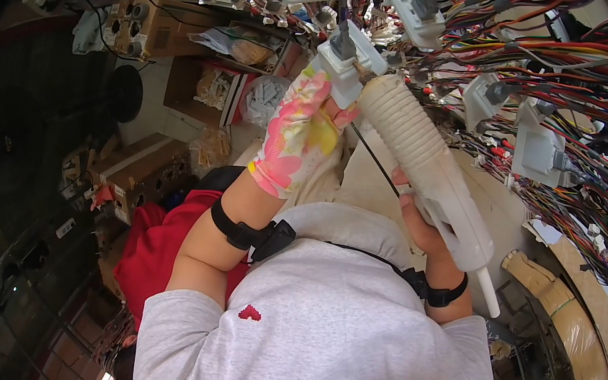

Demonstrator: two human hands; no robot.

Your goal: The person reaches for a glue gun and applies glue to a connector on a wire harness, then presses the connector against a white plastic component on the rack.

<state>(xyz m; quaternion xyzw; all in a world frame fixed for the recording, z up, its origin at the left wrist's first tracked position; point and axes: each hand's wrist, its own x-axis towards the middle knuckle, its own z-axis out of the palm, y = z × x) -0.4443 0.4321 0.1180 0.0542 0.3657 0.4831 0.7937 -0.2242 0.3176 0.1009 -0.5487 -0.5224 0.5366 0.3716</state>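
Observation:
My left hand (300, 131), in a white glove with pink and yellow print, is raised with its fingers closed at the lower side of a white plastic fixture (346, 79). A grey connector (342, 44) and a bundle of wires enter that fixture from above. My right hand (423, 226), bare, is wrapped round what looks like a white heat gun (421, 156). Its ribbed barrel points up, and the tip is close beside the fixture; the tip partly covers the wires there. A thin black strip (376, 161) slants between my two hands; its ends are hidden.
Similar white fixtures (538, 153) and thick bundles of coloured wires (600, 72) hang across the top and right. Cardboard boxes (157, 28) and bags of white parts (264, 99) stand at the left. A curved, plastic-wrapped cardboard piece (563, 312) is at the right.

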